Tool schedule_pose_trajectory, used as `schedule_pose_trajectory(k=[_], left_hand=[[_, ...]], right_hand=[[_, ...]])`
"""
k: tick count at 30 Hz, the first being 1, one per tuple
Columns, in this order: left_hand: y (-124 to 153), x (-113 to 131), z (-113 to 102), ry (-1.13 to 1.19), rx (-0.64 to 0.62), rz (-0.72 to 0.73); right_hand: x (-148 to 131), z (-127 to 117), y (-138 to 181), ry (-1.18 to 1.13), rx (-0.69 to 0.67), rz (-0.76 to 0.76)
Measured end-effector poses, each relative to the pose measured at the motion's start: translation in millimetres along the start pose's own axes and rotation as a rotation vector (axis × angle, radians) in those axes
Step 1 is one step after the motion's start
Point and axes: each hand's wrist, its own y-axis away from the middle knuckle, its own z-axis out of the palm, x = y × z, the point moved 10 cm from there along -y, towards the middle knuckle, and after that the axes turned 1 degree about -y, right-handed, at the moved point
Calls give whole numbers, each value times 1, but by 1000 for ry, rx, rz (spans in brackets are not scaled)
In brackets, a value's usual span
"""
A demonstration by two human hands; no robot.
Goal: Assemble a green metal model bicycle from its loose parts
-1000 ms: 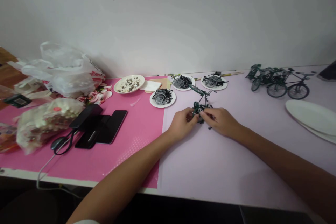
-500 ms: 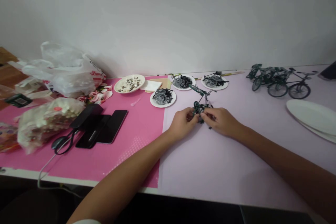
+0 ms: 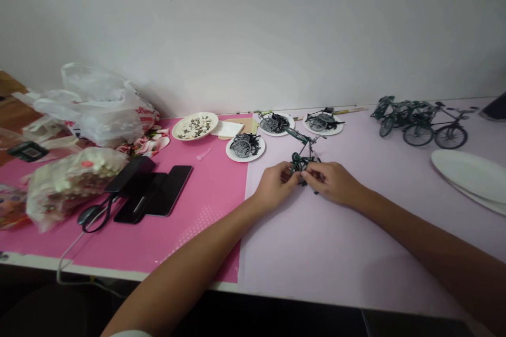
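A small dark green model bicycle frame (image 3: pixel 302 150) stands on the pale lilac mat (image 3: pixel 336 242) at the middle of the table. My left hand (image 3: pixel 273 185) pinches its lower part from the left, fingers closed on it. My right hand (image 3: pixel 331 181) grips the same lower part from the right, fingers curled round it. The frame's top tube and handlebar stick up behind my fingers; the piece between my fingertips is hidden.
Three small white plates (image 3: pixel 245 148) with wheels and dark parts sit behind my hands. Finished green model bicycles (image 3: pixel 421 125) stand at the back right, beside a large white plate (image 3: pixel 470 174). On the pink mat lie a bowl of small pieces (image 3: pixel 194 126), black phones (image 3: pixel 152 189), scissors (image 3: pixel 93 215) and plastic bags (image 3: pixel 93 105).
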Motion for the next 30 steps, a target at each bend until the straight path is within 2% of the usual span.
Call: schedule_pose_trajectory(k=[30], left_hand=[[0, 0, -1, -17, 0, -14]], right_hand=[[-3, 1, -1, -21, -33, 11]])
